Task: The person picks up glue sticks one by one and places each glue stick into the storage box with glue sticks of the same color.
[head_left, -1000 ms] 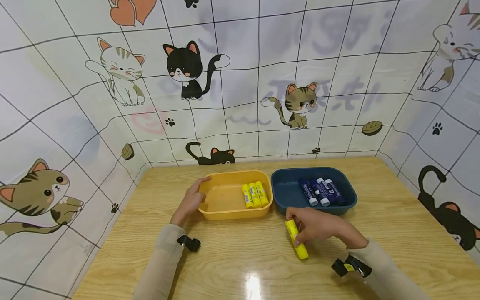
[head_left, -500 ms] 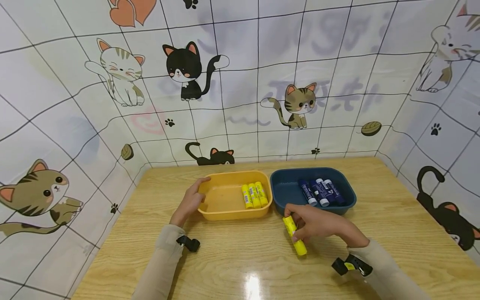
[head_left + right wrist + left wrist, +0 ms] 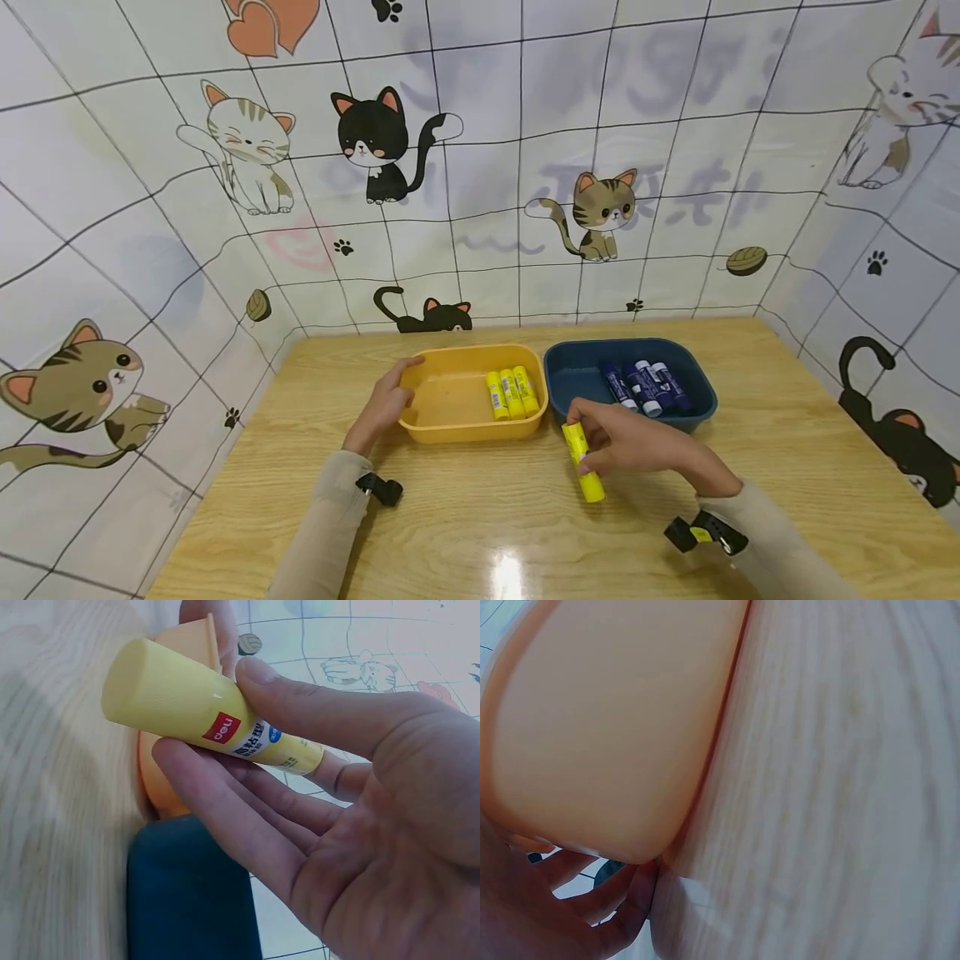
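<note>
A yellow glue stick (image 3: pixel 582 462) with a red label patch (image 3: pixel 222 727) is pinched between the thumb and fingers of my right hand (image 3: pixel 630 437), just in front of the blue bin (image 3: pixel 577 379). My left hand (image 3: pixel 382 408) holds the left end of the yellow bin (image 3: pixel 450 432). In the left wrist view, the fingers (image 3: pixel 622 900) press against the bin's outer wall. Several yellow glue sticks (image 3: pixel 512 393) lie side by side at the right inside the yellow bin. Dark blue glue sticks (image 3: pixel 648 390) with white caps lie in the blue bin, partly hidden by its rim.
Both bins stand side by side near the back of a wooden table (image 3: pixel 450 517). A cat-patterned cloth (image 3: pixel 480 167) surrounds the table at the back and sides. Black camera straps (image 3: pixel 705 533) sit on both wrists.
My right hand has carried the glue stick slightly left and away from me, toward the gap between the bins. The left hand stays on the yellow bin.
</note>
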{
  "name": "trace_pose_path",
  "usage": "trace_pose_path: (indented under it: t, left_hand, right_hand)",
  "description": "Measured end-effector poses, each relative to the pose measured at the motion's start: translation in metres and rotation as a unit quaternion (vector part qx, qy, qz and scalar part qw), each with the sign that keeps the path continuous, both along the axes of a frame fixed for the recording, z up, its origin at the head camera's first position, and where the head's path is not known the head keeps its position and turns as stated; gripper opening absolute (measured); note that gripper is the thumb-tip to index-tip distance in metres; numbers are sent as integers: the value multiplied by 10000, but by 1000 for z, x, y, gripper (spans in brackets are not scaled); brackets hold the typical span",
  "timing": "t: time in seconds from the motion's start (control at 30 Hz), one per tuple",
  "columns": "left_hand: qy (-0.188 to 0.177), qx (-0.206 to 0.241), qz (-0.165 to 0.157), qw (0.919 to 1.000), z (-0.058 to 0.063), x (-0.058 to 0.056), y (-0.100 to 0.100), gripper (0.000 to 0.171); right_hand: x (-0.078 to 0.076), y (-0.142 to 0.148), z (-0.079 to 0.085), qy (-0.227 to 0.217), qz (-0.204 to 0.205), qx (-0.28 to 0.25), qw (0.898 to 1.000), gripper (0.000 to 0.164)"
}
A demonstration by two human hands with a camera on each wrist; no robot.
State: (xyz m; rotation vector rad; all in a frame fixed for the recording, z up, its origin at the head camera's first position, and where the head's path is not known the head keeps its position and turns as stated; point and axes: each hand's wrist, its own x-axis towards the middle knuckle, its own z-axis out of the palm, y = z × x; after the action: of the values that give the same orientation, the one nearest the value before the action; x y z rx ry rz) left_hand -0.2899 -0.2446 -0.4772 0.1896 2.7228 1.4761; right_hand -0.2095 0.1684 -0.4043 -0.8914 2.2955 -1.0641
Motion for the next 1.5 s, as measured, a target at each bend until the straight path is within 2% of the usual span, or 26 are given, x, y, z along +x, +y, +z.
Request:
trace_pose_path:
  t: [0.13, 0.33, 0.6, 0.8, 1.13, 1.3, 1.5]
  left_hand:
    - [-3, -39, 65, 10000, 0, 1, -2, 77]
    - [-34, -45, 94, 9999, 1, 2, -3, 76]
    - [-22, -50, 96, 9999, 0, 4, -1, 76]
    - [-6, -52, 65, 10000, 0, 2, -1, 77]
    - [-19, -30, 64, 10000, 2, 1, 1, 77]
    - [-40, -37, 56, 10000, 2, 0, 1, 77]
    - [-41, -67, 57, 10000, 1, -1, 1, 77]
  right_hand:
    - [-4, -7, 4, 246, -82, 35, 9997, 43]
    - [-12, -24, 11, 68, -323, -185, 9993, 44]
    - [-24, -48, 30, -152, -393, -710, 9966, 47]
    - [-40, -59, 44, -240, -302, -819, 9959, 48]
    - [-67, -79, 57, -543, -622, -801, 9934, 50]
    - [-81, -92, 61, -721, -735, -729, 9920, 53]
    - [-103, -105, 57, -973, -755, -749, 9896, 49]
